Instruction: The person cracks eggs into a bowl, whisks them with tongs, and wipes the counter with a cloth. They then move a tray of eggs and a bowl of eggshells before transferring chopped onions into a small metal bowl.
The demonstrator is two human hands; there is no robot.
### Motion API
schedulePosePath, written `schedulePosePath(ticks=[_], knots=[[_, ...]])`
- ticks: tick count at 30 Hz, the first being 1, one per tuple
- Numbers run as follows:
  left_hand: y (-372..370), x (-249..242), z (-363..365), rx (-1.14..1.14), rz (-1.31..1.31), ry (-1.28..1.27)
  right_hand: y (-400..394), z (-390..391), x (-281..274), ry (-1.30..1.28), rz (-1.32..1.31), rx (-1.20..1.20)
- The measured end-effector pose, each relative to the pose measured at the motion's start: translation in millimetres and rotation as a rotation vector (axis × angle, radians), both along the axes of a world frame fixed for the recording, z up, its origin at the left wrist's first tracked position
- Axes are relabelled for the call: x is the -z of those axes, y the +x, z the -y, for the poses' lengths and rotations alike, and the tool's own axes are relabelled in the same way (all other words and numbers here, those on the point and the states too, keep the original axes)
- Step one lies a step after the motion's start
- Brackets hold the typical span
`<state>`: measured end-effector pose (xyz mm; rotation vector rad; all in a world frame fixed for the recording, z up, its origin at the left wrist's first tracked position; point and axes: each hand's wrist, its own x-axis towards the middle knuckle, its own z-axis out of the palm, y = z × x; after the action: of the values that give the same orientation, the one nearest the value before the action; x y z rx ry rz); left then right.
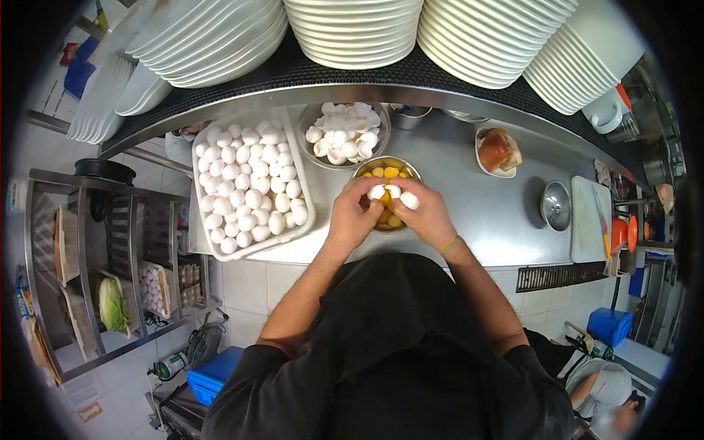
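Over a metal bowl (357,173) with several raw yolks (391,172) in it, my two hands part a cracked egg. My left hand (352,216) grips one piece of its white eggshell (376,192) between thumb and fingers. In my right hand (431,220) is the other eggshell piece, and a second white egg (410,200) shows against its fingers. Yellow egg runs down between the shells into the bowl. Left of the hands, a white plastic tub (308,220) holds many whole eggs (253,198). Behind the bowl, a larger metal bowl (303,144) is heaped with empty eggshells (345,132).
Stacked white plates (352,33) line a shelf (330,93) above the counter's back. On the steel counter (484,213) are a dish of brownish food (499,150), an empty metal bowl (556,206) and a cutting board (587,227) with a knife (603,220). A rack (136,271) stands left.
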<state>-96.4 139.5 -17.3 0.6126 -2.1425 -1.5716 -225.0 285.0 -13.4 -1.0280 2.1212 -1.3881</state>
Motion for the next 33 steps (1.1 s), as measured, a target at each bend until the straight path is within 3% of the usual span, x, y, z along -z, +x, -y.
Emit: schedulePosePath(ticks=[3,6,11,15,17,20,21,26,29,33], knots=[[3.7,-13.5,0.8,0.013,0.093,-0.167,-2.4,-3.6,-6.1,0.054,-0.115,-0.028],[6.2,0.9,7.5,-0.007,0.041,-0.514,-7.4,-4.7,-17.3,0.194,-0.243,-0.030],[12.3,-12.9,37.2,-0.146,0.171,-0.490,-27.2,11.5,-18.2,0.236,-0.375,-0.016],[-4.4,-2.8,89.1,-0.332,0.199,-0.666,-51.6,58.7,-28.2,0.200,-0.432,0.005],[-12.8,14.0,112.7,-0.378,0.264,-0.690,-63.8,88.7,-30.3,0.368,-0.481,-0.008],[-24.5,47.5,125.6,-0.281,0.496,-0.790,-80.8,134.6,-13.7,0.491,-0.619,-0.075],[-23.5,51.4,123.3,-0.277,0.459,-0.804,-84.4,143.8,-4.6,0.510,-0.674,-0.100],[2.7,16.3,107.7,-0.331,0.196,-0.801,-85.9,144.6,11.9,0.451,-0.577,-0.108],[46.7,17.5,127.7,-0.435,0.319,-0.765,-78.2,131.3,5.1,0.392,-0.452,-0.057],[105.8,20.8,158.8,-0.593,0.706,-0.792,-81.2,105.5,11.9,0.281,-0.345,-0.003]])
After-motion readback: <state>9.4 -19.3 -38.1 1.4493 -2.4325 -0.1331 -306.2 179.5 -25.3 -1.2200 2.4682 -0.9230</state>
